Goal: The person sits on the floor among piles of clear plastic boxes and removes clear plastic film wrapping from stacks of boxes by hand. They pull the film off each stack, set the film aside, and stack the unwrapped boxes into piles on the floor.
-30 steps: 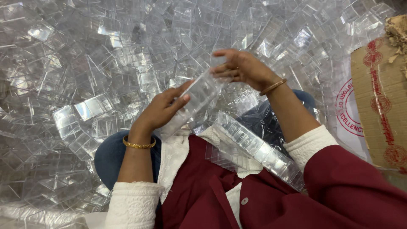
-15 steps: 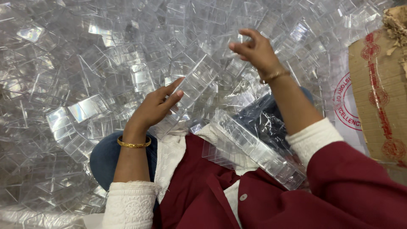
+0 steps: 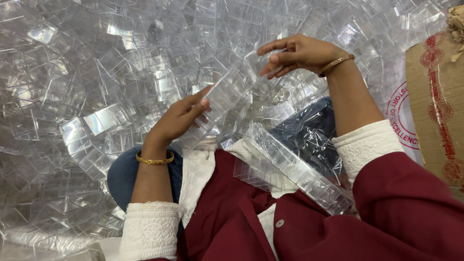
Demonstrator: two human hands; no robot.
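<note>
**Two hands on a stack of clear boxes, in a sea of the same**

At the far left and across the whole top, a heap of clear plastic boxes (image 3: 96, 72) covers the floor, loose and tumbled at every angle, catching glare. It runs right up to the person's knees, so nothing bare shows beneath it.

Moving in, the left hand (image 3: 179, 118), with a gold bangle (image 3: 154, 158) at the wrist and a white embroidered cuff below, grasps the lower end of a long stack of nested clear boxes (image 3: 222, 104). The fingers wrap its side and the index finger lies flat along the top. The stack slants up and to the right, held above the heap and just in front of the person's lap.

At its upper end the right hand (image 3: 299, 53) pinches a single small clear box (image 3: 258, 63) between thumb and fingertips, right at the tip of the stack; I cannot tell whether the piece is touching it or just short of it.

Lower down, a second long stack (image 3: 299, 171) lies across the lap on the maroon jacket (image 3: 338, 227), slanting down to the right, with a crumpled clear plastic bag (image 3: 309, 130) over the blue-clad knee behind it.

At the right edge stands a cardboard carton (image 3: 435, 106) with red printed marks, beside a white sheet with a red round stamp (image 3: 401, 121), part hidden by the right forearm.
</note>
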